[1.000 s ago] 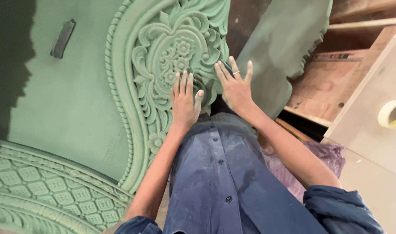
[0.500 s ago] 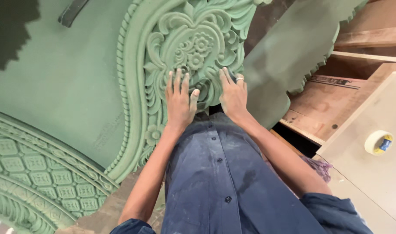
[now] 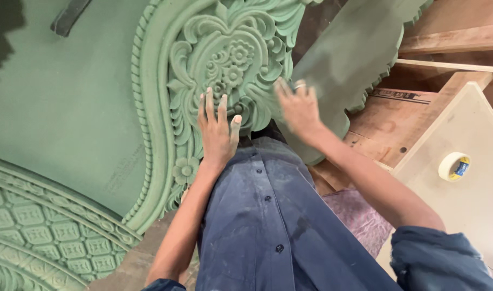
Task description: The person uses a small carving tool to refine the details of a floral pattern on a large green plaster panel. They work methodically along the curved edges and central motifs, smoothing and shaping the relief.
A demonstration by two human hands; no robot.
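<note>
A large green carved panel (image 3: 68, 124) with a raised floral medallion (image 3: 230, 59) and a beaded border fills the left and centre. My left hand (image 3: 217, 132) lies flat on the lower edge of the medallion, fingers spread and pointing up. My right hand (image 3: 298, 108), blurred and wearing a ring, hovers open at the medallion's right edge, beside a second green scalloped panel (image 3: 354, 59). Neither hand holds anything. My dark blue shirt (image 3: 268, 226) covers the panel's lower edge.
A green lattice-carved piece (image 3: 36, 237) lies at the lower left. Wooden boards and a box (image 3: 397, 124) stand at the right, with a pale board (image 3: 473, 205) carrying a roll of tape (image 3: 454, 166). A dark flat object (image 3: 68, 16) rests on the panel at the top left.
The view has drawn closer to the medallion. My right hand has lifted off the carving and moves, now blurred. My left hand stays flat on the same spot.
</note>
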